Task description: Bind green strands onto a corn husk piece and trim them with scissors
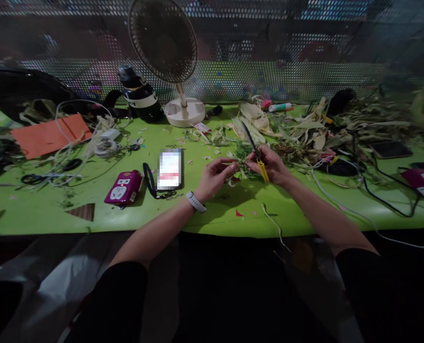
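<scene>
Fingers of my left hand [217, 176] are closed in a pinch on a small bunch of green plant stems [245, 151]. A pale band circles that wrist. My right hand [271, 164] is wrapped round a pair of scissors [260, 162] with yellow handles. Their dark blades point up and away to the left, above the greenery. The fingertips of my right hand are close to the stems; whether they touch them is hard to make out. Behind my hands lies a heap of dry leaves and husks [306, 133].
A phone with a lit screen [169, 169] and a purple power socket block [124, 187] lie to the left. Farther back stand a fan [185, 112] and a black bottle [145, 102]. An orange card [51, 135] is far left. Cables [340, 205] trail across the right side.
</scene>
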A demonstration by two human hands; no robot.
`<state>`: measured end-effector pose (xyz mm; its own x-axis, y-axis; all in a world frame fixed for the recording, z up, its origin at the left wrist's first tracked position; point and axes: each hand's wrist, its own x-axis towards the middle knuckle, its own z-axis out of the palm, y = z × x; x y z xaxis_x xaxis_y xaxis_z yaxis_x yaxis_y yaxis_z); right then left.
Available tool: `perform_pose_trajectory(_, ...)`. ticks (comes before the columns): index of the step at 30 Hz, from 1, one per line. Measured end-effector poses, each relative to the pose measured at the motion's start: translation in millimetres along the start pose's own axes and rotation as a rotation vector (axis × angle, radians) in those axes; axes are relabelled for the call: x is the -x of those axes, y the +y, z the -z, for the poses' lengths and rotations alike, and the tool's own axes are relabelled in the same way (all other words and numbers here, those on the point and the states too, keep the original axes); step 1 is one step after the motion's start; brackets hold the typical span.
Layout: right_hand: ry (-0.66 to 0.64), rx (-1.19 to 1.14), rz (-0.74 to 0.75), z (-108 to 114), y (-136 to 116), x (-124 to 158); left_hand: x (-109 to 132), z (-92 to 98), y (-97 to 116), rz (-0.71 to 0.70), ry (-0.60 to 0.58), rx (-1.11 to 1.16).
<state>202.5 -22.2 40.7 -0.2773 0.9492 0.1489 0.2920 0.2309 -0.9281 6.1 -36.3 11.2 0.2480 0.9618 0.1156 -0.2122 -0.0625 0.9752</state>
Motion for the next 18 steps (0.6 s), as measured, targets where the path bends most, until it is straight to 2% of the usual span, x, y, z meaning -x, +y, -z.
perform_pose_trajectory(3, 0.02, 0.007, 0.013, 0, 6, -2, -2, 5.0, 1, 0.14, -0.082, 0.079)
perform_pose_trajectory(5, 0.024, -0.028, 0.049, 1, 6, -1, -3, 6.5, 1, 0.191, -0.06, 0.113)
perform_pose_trajectory(8, 0.033, -0.042, 0.109, 1, 1, 3, -4, 6.0, 0, 0.217, -0.027, 0.139)
perform_pose_trajectory(11, 0.042, 0.02, 0.109, -2, 0, 5, -4, 4.0, -3, 0.24, -0.075, 0.123)
perform_pose_trajectory(15, 0.041, 0.061, 0.141, -10, 11, 0, -5, 2.6, -6, 0.221, -0.089, 0.06)
perform_pose_trajectory(18, 0.077, 0.012, 0.099, -14, 17, -4, -6, 4.4, -4, 0.257, -0.1, 0.082)
